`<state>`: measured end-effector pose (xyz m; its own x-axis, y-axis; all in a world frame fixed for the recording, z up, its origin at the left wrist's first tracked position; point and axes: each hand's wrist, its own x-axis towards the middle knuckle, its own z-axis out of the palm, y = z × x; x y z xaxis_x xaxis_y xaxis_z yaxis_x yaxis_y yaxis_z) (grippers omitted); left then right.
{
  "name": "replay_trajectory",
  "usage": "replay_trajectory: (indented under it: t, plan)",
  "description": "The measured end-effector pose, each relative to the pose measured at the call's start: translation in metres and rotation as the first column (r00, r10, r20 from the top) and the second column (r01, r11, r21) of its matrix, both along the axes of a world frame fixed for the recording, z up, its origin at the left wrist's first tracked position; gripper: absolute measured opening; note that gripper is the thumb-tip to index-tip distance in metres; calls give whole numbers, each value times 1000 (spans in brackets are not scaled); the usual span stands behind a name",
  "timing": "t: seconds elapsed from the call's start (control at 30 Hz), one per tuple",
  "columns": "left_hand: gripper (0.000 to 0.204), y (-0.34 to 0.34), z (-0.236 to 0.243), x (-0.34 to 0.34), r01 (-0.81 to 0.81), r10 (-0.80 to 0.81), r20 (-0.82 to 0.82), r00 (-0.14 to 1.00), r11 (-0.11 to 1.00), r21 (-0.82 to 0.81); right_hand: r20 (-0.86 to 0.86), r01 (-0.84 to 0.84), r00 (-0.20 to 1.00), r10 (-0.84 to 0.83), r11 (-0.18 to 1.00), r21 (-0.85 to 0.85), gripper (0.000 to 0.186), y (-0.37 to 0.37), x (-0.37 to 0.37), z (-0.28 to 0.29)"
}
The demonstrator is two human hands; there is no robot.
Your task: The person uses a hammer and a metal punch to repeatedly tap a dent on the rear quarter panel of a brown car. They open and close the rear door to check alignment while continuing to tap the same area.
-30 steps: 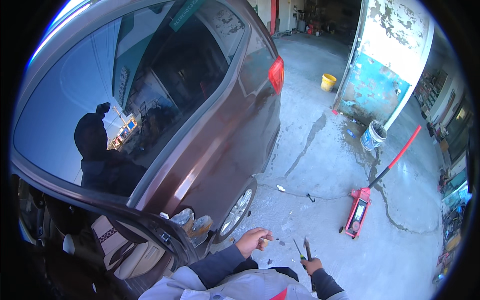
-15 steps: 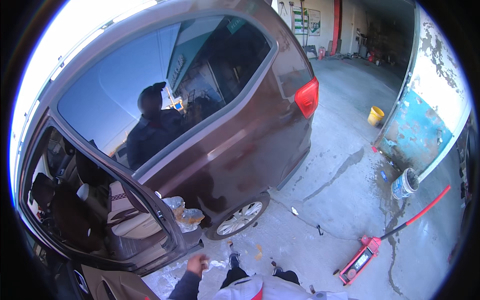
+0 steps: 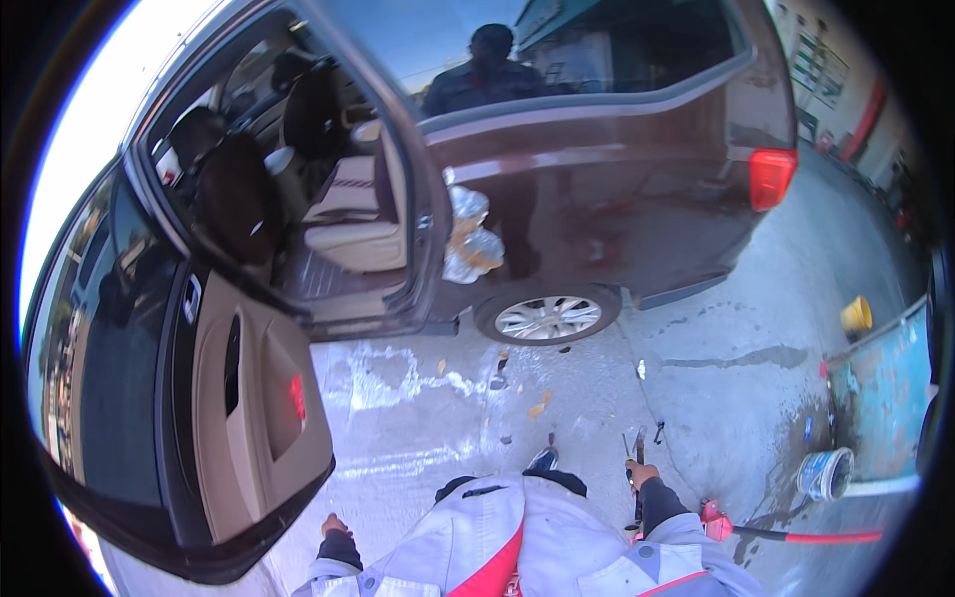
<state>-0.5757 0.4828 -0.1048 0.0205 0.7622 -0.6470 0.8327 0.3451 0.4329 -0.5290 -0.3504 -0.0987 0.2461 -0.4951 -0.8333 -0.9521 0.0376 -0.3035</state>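
Observation:
My right hand (image 3: 644, 474) is low at my right side, closed around a long, thin dark tool (image 3: 640, 445). Its shaft sticks out above and below my fist; the exact kind is too small to make out. My left hand (image 3: 334, 524) hangs at my left side near the open car door (image 3: 261, 408). Its fingers look curled, with nothing visible in them. Ahead stands a dark brown car (image 3: 637, 199). Crumpled clear plastic with brownish patches (image 3: 476, 249) covers the body edge between the door opening and the rear wheel (image 3: 552, 318).
A red floor jack (image 3: 714, 519) with a long red handle (image 3: 836, 538) lies to my right. Beyond it are a white bucket (image 3: 826, 475), a yellow bucket (image 3: 856, 315) and a peeling blue wall (image 3: 885, 388). A small black object (image 3: 659, 432) lies on the concrete.
My view has turned right and tilted down, and more of the open door shows. My left hand has dropped to my side. My right hand with the dark tool has come into view.

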Motion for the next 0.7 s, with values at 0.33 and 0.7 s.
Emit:
replay_trajectory:
  t: [0.33,0.7]
  plan:
    - [52,110,-9,-191,-458,485,198,852,873,-169,-112,-169,976,189,972,166,44,91,-93,33]
    - [84,149,187,-161,-621,301,947,114,766,-169,-79,-532,836,543,837,125,35,56,-228,49]
